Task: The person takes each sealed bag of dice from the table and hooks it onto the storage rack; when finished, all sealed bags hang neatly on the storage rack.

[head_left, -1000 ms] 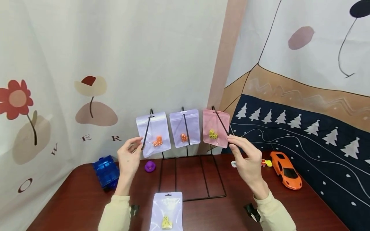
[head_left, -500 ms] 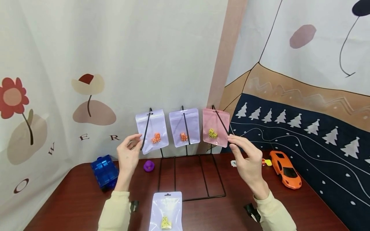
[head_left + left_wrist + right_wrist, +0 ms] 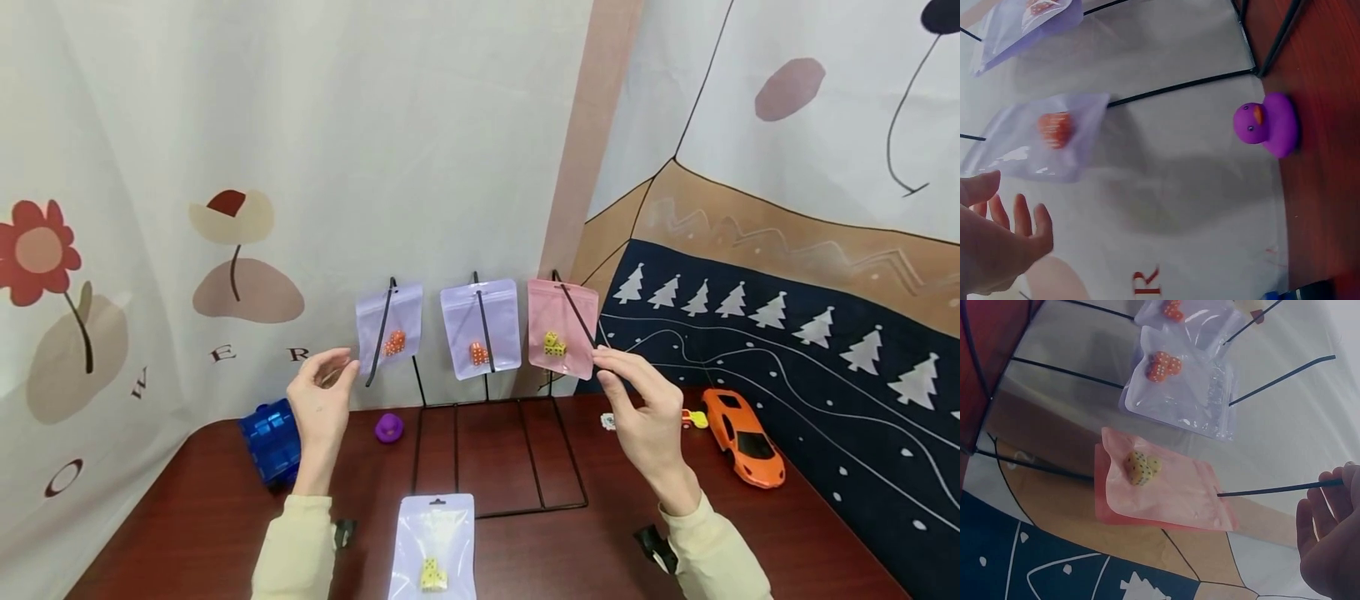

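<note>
A black wire rack point(image 3: 531, 458) has three long hooks, each with a zip bag hanging on it. On the left hook is a purple bag point(image 3: 390, 321) with orange dice point(image 3: 394, 342). A second purple bag point(image 3: 461, 321) with orange dice hangs in the middle, and a pink bag point(image 3: 546, 321) with yellow dice point(image 3: 554, 344) on the right. My left hand point(image 3: 321, 408) is beside the left hook's end, apart from it, fingers loosely bent and holding nothing. With thumb and fingers my right hand point(image 3: 1338, 531) pinches the tip of the right hook point(image 3: 1279, 489).
Another purple bag point(image 3: 432, 533) with yellow dice lies on the brown table point(image 3: 187, 533) in front of the rack. A purple rubber duck point(image 3: 389, 427) and a blue translucent object point(image 3: 272, 442) are at left. An orange toy car point(image 3: 746, 437) stands at right, before the curtain.
My left hand has let go of the left hook's end and moved left. The left purple bag has swung back and turned. My right hand stays on the right hook.
</note>
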A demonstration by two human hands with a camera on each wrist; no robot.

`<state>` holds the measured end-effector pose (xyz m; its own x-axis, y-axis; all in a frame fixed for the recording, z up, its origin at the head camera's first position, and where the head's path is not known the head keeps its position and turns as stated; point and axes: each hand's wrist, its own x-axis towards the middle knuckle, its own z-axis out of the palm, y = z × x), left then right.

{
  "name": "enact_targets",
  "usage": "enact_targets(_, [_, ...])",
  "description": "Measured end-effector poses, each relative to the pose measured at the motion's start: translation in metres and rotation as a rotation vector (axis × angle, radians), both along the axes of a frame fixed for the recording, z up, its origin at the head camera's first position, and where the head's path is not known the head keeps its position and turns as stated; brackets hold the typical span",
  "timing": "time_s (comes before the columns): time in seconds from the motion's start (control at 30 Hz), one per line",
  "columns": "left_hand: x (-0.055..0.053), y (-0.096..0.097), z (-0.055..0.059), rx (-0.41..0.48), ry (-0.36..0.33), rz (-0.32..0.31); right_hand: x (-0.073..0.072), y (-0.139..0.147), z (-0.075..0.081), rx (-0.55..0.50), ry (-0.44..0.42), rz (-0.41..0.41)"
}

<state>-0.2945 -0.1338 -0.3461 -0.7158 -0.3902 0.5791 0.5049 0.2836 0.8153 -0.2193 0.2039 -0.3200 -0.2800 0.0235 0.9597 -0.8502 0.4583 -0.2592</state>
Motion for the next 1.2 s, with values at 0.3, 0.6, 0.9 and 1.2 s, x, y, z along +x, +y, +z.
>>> enact_targets(0.3, [0.025, -0.002, -0.01, -0.151, -0.055, -0.125, 0.001, 0.0, 0.002, -0.009, 0.008, -0.001])
enact_targets(0.6, [0.084, 0.007, 0.007, -0.224, -0.038, -0.185, 0.003, -0.001, 0.001, -0.001, -0.003, -0.001])
enact_targets(0.9, [0.098, 0.002, -0.025, -0.301, -0.212, -0.224, 0.003, 0.0, 0.002, -0.004, 0.016, 0.016])
enact_targets(1.2, [0.119, 0.003, -0.061, -0.526, -0.539, -0.487, 0.005, 0.001, 0.003, 0.004, -0.022, -0.004])
